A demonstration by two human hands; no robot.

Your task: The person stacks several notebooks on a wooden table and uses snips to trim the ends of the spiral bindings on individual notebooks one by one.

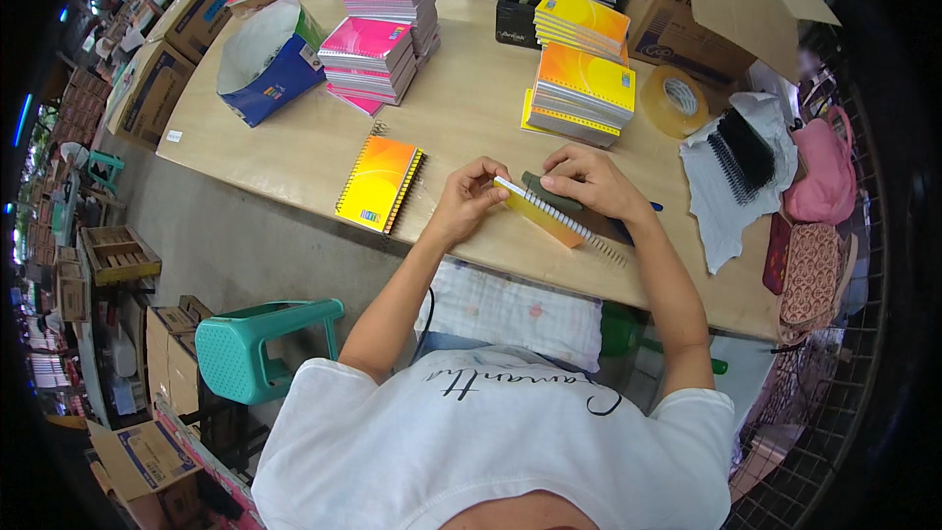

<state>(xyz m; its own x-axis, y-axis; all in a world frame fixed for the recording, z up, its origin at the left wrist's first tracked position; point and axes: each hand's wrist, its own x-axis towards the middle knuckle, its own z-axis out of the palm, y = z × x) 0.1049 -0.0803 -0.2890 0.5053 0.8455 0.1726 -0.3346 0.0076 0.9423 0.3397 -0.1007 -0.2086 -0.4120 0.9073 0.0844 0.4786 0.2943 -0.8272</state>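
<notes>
Tilted up on its edge near the table's front is a yellow-orange notebook (pixel 555 226), its spine facing up. My left hand (pixel 471 200) pinches it at the left end of the spine. A wire-like spiral coil (pixel 610 252) runs out past the notebook's right end. My right hand (pixel 593 183) is closed on a dark green, flat-looking piece (pixel 552 194) beside the spine; I cannot make out its kind. To the left lies another yellow-orange notebook (pixel 381 183) with a dark coil along its edge, part of the coil sticking out at the top.
Yellow notebooks (pixel 586 88) and pink notebooks (pixel 369 51) stand in stacks farther back. A tape roll (pixel 674 102), a white cloth with black coils (pixel 743 153) and pouches (pixel 811 257) lie right. A blue carton (pixel 267 79) sits left; a green stool (pixel 250 348) stands below the table edge.
</notes>
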